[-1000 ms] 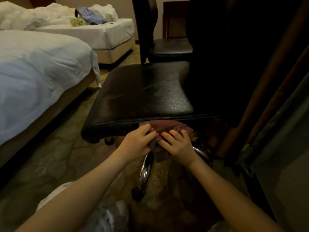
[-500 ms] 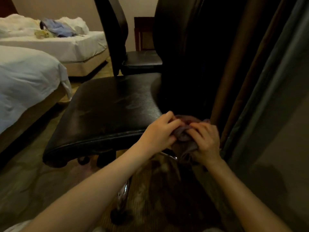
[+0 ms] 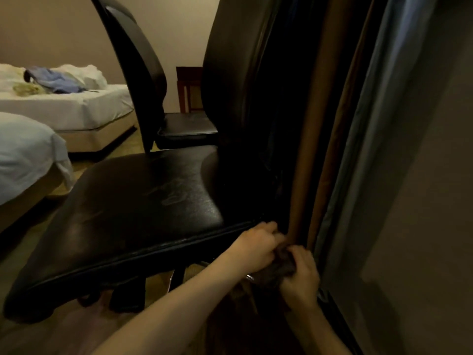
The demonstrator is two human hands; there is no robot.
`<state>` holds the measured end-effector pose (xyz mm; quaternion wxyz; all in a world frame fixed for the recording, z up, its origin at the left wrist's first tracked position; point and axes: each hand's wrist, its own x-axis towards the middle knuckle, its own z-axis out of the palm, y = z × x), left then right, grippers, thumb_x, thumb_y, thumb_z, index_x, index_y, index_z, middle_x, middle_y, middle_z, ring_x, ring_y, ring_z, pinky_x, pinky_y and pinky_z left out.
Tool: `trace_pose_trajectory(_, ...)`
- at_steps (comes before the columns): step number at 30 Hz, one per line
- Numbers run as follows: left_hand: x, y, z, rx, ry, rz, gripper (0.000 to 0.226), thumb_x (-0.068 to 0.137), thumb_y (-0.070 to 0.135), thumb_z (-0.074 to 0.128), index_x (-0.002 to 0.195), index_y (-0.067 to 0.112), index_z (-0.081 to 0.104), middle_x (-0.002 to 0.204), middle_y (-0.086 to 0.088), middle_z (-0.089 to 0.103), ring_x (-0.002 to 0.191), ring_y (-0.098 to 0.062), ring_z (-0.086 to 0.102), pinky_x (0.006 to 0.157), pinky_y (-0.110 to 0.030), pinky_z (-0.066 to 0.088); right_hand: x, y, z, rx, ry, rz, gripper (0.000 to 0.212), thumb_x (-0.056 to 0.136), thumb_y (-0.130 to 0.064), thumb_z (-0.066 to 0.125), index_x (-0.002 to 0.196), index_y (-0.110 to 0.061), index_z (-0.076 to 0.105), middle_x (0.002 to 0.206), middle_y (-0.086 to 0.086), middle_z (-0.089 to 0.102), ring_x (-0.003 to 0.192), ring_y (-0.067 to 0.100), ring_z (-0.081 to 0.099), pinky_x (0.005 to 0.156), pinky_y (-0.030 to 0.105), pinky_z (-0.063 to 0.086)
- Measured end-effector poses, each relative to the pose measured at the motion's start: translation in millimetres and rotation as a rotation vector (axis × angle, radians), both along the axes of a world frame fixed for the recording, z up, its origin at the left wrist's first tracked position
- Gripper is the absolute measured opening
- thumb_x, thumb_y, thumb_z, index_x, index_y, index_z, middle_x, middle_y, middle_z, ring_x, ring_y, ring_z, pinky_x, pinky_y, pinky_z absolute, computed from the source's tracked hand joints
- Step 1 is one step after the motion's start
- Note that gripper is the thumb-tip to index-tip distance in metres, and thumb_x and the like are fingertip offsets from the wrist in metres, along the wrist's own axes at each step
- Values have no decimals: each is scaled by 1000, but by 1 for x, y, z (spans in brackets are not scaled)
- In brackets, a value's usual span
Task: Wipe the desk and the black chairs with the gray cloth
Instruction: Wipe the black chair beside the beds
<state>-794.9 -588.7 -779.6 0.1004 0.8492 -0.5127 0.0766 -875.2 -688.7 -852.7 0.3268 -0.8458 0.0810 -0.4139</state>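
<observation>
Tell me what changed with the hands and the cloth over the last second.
The left hand and the right hand, bunching the gray cloth between them, slid along the near edge of the black chair seat, from its middle to the back corner beside the curtain. Neither let go. The seat, the second chair behind it and the beds stayed put.

The black padded chair seat (image 3: 143,201) is grained, leather-like, with a dull sheen; the crumpled gray cloth (image 3: 280,266) and white bed sheets (image 3: 28,155) are matt fabric.
</observation>
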Motion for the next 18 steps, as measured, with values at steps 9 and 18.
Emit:
trace_pose_trajectory(9,16,6,90,-1196,276,221,32,75,-3,47,103,12,48,104,-9,51,89,-15,53,77,-14,43,46,8,137,-312,-428,-338,38,77,-23,60,110,-10,47,97,18,61,84,25,43,64,34,43)
trace_pose_trajectory(18,47,12,45,-990,627,440,15,89,6,56,87,14,44,77,3,51,66,-5,45,53,-10,39,66,36,132,-348,119,-397,45,59,-22,83,99,-7,70,97,13,65,82,33,62,63,39,51)
